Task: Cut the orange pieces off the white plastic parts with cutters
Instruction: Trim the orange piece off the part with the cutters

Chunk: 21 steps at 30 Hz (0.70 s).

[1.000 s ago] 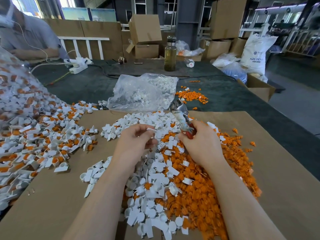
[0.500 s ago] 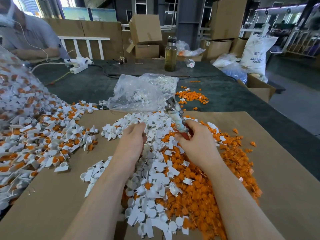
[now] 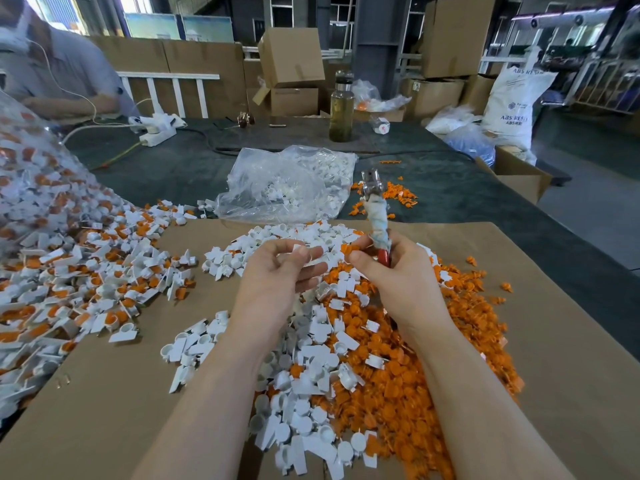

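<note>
Two hands meet at the middle of the frame above the heaped worktop (image 3: 104, 393). The left hand (image 3: 277, 271) pinches a white part (image 3: 298, 248); the right hand (image 3: 398, 271) grips the cutters (image 3: 375, 213), blades up, and seemingly an orange piece (image 3: 348, 249) too. One cut looks done. Next: drop both, pick a fresh part from the lower pile (image 3: 304, 375).

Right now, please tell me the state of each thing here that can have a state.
left hand: pinches a white part.
right hand: grips the cutters, tip up, and pinches an orange piece.
cutters: whether open or closed, cannot tell.
clear bag: slumped, holds white parts.
bottle: upright, capped.
upper cardboard box: closed.
</note>
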Tool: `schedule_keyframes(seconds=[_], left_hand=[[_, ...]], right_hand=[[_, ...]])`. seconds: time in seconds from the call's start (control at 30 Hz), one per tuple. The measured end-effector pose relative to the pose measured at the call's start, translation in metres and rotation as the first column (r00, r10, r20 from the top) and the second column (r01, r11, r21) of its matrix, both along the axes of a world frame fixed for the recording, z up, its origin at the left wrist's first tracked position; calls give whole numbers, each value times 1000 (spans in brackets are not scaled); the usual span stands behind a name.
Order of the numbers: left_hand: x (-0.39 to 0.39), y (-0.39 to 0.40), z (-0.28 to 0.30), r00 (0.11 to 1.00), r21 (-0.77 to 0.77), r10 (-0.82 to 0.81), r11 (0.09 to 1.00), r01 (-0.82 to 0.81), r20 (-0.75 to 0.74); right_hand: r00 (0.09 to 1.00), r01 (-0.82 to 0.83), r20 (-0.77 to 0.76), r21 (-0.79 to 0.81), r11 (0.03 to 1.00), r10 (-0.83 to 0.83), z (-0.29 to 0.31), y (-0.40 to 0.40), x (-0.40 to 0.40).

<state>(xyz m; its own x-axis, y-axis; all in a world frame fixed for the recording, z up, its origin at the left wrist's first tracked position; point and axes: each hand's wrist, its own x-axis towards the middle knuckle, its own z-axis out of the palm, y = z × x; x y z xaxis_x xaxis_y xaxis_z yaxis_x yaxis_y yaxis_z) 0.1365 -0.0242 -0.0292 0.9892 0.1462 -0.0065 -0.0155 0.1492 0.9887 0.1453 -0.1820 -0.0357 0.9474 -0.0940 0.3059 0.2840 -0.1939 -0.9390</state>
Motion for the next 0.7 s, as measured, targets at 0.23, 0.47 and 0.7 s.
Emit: schedule_keyframes(seconds=[0.23,0.47,0.7], left_hand=[[-1,-2,-3,984,59,154,985,-160,92],[-5,-10,4,988,52,136,989,-139,72],[-10,-17,5,975,208,180,957,-204,129]], right_hand=[[999,-32,36,-18,999,33,1,3,-2],[991,39,134,-206,978,-11,0,10,-4],[965,206,219,-301,931,-142,-1,18,-7]])
